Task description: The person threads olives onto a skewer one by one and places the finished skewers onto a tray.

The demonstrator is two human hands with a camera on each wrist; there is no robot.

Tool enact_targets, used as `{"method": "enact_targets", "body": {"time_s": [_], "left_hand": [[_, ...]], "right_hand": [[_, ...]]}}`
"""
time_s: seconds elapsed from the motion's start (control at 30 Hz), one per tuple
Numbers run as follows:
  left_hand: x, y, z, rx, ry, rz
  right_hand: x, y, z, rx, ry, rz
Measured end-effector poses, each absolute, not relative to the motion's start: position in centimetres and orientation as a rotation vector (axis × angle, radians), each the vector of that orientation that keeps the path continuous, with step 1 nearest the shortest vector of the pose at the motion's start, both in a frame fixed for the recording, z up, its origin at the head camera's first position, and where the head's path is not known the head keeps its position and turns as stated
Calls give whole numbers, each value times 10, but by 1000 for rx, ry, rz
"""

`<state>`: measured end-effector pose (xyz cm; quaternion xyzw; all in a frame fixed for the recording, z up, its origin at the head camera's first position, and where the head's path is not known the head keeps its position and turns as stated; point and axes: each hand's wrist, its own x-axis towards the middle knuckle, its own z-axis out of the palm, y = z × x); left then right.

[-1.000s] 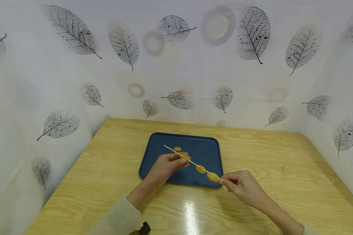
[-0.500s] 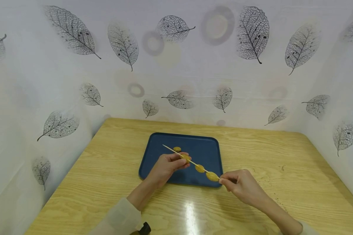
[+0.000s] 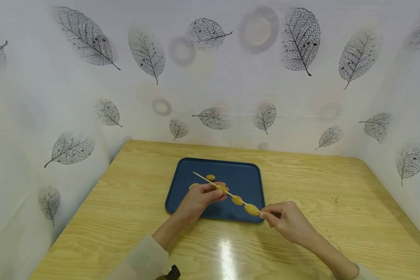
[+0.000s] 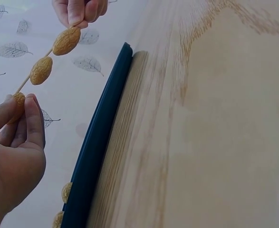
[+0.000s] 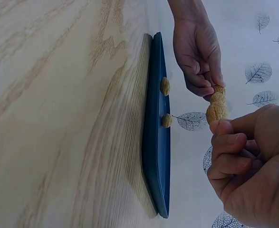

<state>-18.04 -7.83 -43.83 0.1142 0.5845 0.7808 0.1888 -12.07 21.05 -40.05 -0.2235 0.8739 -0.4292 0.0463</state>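
Note:
A thin wooden skewer (image 3: 201,177) slants over the tray, its bare tip toward the far left. Threaded on it are wrinkled golden ovals that look like candied dates: one by the right fingertips (image 3: 252,210), another farther along (image 3: 237,200). With thumb and fingers my left hand (image 3: 195,200) pinches a third date (image 3: 223,189), which sits in line with the skewer. My right hand (image 3: 290,221) pinches the skewer's near end, right against the last date (image 5: 217,112). In the left wrist view, the left hand's date (image 4: 18,105) is partly hidden by the thumb.
Below the hands a dark blue tray (image 3: 245,175) with a low rim lies on the wooden table (image 3: 318,182). Two loose dates rest in it, the farther date (image 3: 210,177) and one partly behind the left hand (image 3: 193,186). Leaf-patterned cloth (image 3: 217,89) surrounds the table.
Both hands have kept their grip, and the skewer has shifted very slightly left. More of a loose date now shows behind the left hand.

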Motion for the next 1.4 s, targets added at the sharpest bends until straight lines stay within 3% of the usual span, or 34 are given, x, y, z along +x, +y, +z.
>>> {"method": "enact_targets", "body": {"time_s": [1.4], "left_hand": [[-178,-73,-443,287,1614,2184]], "right_hand": [[-121,207,-402,-646,2663,-1310]]}}
